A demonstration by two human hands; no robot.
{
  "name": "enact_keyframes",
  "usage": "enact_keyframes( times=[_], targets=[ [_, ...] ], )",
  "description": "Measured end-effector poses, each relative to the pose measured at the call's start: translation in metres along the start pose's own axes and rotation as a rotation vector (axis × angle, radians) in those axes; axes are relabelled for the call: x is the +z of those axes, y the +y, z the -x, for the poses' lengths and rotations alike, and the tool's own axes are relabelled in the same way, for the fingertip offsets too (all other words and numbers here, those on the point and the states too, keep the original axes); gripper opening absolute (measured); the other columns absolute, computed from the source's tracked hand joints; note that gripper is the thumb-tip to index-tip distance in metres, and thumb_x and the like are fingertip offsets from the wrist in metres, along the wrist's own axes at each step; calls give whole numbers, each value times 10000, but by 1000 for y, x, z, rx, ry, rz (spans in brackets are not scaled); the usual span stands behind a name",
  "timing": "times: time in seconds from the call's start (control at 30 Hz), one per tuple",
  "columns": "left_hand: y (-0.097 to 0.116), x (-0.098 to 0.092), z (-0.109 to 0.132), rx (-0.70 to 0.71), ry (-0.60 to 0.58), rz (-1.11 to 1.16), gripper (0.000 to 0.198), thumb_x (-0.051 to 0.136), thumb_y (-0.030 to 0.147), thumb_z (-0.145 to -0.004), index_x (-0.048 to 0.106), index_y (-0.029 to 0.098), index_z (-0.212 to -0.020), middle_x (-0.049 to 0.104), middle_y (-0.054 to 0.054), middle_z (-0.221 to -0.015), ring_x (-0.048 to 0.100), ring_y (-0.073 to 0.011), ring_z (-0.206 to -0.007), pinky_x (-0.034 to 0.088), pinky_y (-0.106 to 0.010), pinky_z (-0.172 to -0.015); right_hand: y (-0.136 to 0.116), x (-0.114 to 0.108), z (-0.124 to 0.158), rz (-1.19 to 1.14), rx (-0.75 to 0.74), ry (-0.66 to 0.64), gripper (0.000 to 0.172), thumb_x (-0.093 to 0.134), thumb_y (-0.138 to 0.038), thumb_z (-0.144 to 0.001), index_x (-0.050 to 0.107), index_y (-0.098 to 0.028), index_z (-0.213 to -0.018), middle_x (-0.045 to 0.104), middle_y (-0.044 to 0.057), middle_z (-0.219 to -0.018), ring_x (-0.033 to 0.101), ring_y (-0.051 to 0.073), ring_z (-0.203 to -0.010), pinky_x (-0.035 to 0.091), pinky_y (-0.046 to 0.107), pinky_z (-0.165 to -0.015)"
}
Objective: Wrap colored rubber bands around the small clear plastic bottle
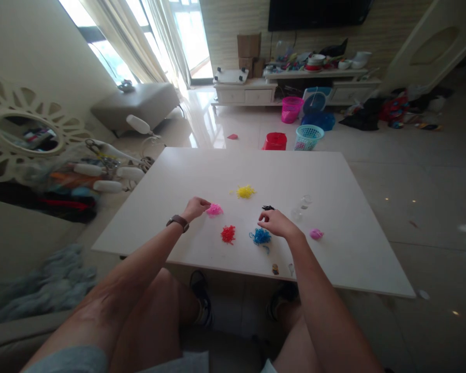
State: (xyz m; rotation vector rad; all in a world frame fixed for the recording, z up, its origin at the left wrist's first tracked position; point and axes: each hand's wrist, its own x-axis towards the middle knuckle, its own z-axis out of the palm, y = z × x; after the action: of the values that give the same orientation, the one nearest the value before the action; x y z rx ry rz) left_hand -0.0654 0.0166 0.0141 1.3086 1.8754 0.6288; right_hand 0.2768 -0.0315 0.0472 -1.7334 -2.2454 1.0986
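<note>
My left hand (196, 208), with a dark watch on the wrist, has its fingertips pinched together at the edge of a pile of pink rubber bands (215, 209). Whatever lies between those fingers is too small to make out. Over the far edge of the blue rubber-band pile (261, 237) hovers my right hand (276, 223), its curled fingers a little apart and no held thing visible. Just beyond it lies a black pile (268, 207), partly hidden by that hand. A red pile (228, 234) sits between my arms, and a yellow pile (246, 191) lies farther back.
On the white table (202, 171), clear round containers (306, 201) and a pink-purple object (316, 234) lie to the right. A small yellow-brown figure (275, 269) is near the front edge. Past the table stand a red stool (275, 140) and a light-blue basket (309, 135).
</note>
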Motion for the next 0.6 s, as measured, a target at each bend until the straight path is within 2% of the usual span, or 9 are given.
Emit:
enact_keyframes(
  times=[0.17, 0.4, 0.6],
  targets=[
    [-1, -2, -2, -68, -34, 118, 236, 902, 256, -533, 783, 143, -703, 676, -38, -584, 609, -177, -631, 475, -297, -653, 5, 1, -2, -11, -14, -15, 160, 679, -290, -892, 760, -186, -983, 756, 54, -919, 672, 162, -785, 465, 250, -711],
    [-10, 0, -10, -144, -32, 376, 374, 953, 293, -531, 720, 119, -766, 721, -84, -762, 689, -170, -773, 581, -305, -828, 12, 1, -2, 39, -10, -7, 168, 680, -286, -895, 772, -186, -995, 762, 56, -929, 676, 170, -804, 464, 252, -726],
    [-15, -2, -12, -164, -43, 399, 429, 960, 320, -530, 719, 113, -818, 729, -101, -806, 692, -180, -783, 596, -336, -830, 11, -3, 1, 64, -1, -15, 185, 668, -281, -904, 777, -182, -1016, 765, 56, -956, 675, 165, -828, 455, 237, -734]
  ],
)
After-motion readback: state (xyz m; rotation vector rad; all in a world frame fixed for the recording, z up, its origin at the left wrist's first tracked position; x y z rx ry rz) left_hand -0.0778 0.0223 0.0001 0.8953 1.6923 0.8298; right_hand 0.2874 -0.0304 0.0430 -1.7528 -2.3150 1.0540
